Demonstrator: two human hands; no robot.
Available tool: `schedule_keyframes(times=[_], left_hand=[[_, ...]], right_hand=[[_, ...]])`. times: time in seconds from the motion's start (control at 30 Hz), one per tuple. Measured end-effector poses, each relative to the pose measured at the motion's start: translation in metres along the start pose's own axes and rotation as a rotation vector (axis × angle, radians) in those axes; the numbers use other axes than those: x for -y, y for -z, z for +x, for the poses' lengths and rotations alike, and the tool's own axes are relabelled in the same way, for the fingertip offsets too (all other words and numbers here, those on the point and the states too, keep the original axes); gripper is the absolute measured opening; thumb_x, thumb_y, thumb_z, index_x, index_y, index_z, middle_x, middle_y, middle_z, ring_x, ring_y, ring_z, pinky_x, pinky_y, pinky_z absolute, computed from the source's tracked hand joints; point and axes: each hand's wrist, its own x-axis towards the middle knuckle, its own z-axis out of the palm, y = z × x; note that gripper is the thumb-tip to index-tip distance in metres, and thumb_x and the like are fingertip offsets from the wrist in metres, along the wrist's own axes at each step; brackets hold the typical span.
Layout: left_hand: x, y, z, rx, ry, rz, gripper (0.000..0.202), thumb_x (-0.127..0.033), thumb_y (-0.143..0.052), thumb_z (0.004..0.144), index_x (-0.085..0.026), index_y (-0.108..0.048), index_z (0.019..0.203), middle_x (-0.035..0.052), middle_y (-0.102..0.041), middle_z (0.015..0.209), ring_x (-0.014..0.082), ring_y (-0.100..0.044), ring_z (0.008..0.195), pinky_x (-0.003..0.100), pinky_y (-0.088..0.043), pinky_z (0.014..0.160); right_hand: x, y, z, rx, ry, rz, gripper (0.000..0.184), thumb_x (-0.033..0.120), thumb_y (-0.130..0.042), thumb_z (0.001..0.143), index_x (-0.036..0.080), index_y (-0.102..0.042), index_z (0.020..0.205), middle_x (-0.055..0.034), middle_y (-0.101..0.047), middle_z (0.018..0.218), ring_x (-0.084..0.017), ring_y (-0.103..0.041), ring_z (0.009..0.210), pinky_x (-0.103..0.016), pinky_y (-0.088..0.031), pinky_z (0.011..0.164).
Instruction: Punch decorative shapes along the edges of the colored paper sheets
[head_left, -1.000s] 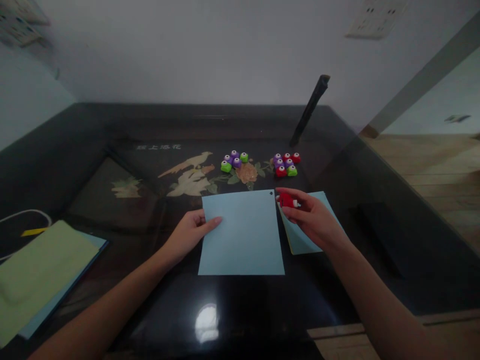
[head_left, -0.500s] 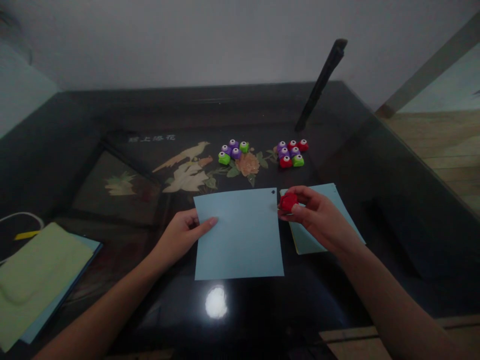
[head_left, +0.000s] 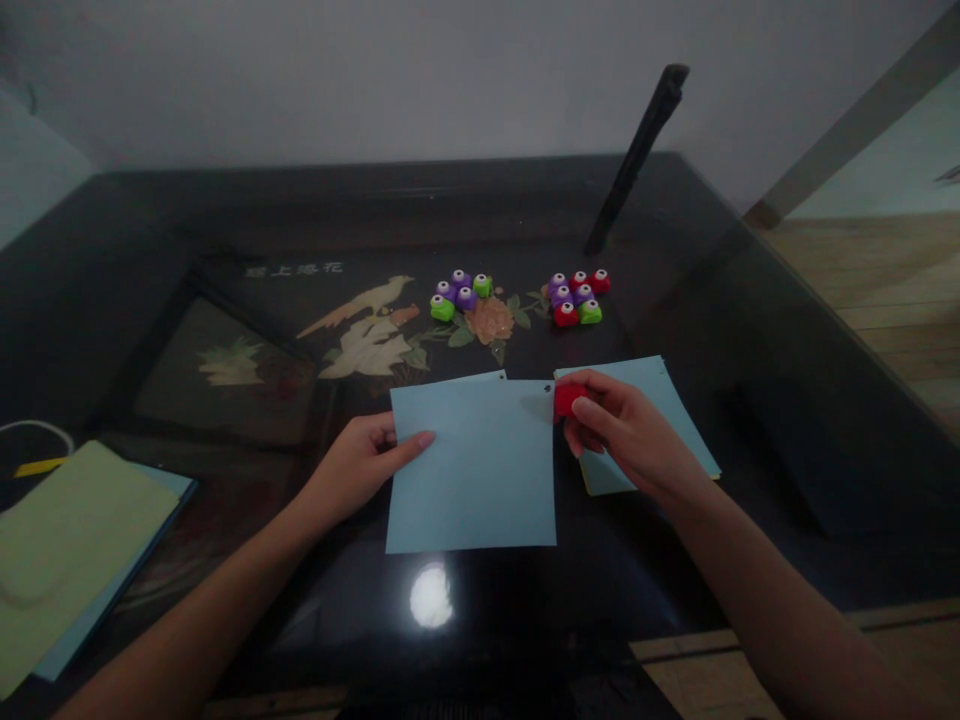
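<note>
A light blue sheet [head_left: 480,465] is held in front at the middle of the tabletop [head_left: 300,620], its left edge pinched by the left hand [head_left: 375,455], thumb above and fingers underneath. At its top right corner, beside a small dark mark, a red piece [head_left: 568,400] is gripped between the thumb and fingers of the right hand [head_left: 622,425]. The piece has been brought closer to the sheet's right edge, so the two now seem to meet; whether the edge is slotted into it cannot be told, as it is partly covered by the fingers. Behind the top edge, a strip of a second blue sheet [head_left: 480,378] has been exposed, suggesting that the front one has been shifted. A blue stack [head_left: 690,440] is partly hidden under the right hand. Farther back, two clusters of eye-topped pieces are set out, one left [head_left: 465,300] and one right [head_left: 581,295], with a dark rod [head_left: 637,160] behind. At far left, a yellow-green sheet [head_left: 82,540] is laid over blue ones.
</note>
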Motion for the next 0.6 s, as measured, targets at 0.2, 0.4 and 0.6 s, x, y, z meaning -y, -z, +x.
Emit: schedule_keyframes(times=[0.2, 0.4, 0.6], left_hand=[[0.001, 0.0, -0.001, 0.002, -0.014, 0.008, 0.024, -0.04, -0.068, 0.074, -0.017, -0.064, 0.071, 0.0001, -0.07, 0.064, 0.015, -0.066, 0.058, 0.023, -0.053, 0.056], [0.001, -0.002, -0.001, 0.0, -0.01, 0.023, 0.03, -0.046, -0.069, 0.072, -0.016, -0.065, 0.073, 0.0016, -0.072, 0.067, 0.0159, -0.065, 0.057, 0.024, -0.052, 0.053], [0.008, -0.003, -0.001, 0.005, -0.001, 0.058, 0.033, -0.049, -0.068, 0.073, -0.015, -0.066, 0.076, 0.0037, -0.073, 0.071, 0.0172, -0.066, 0.06, 0.025, -0.053, 0.055]], right_hand=[[0.003, -0.001, -0.001, -0.002, 0.015, -0.027, 0.023, 0.036, -0.063, 0.077, 0.018, -0.057, 0.089, 0.0049, -0.055, 0.059, -0.007, -0.047, 0.043, -0.022, -0.029, 0.042], [-0.006, -0.005, 0.002, -0.056, 0.05, -0.088, 0.026, 0.035, -0.067, 0.074, 0.018, -0.056, 0.091, 0.0042, -0.056, 0.063, -0.008, -0.048, 0.049, -0.023, -0.035, 0.047], [-0.017, -0.012, 0.005, -0.089, 0.036, -0.022, 0.031, 0.041, -0.069, 0.072, 0.019, -0.056, 0.091, 0.0035, -0.054, 0.068, -0.008, -0.042, 0.052, -0.022, -0.032, 0.044]])
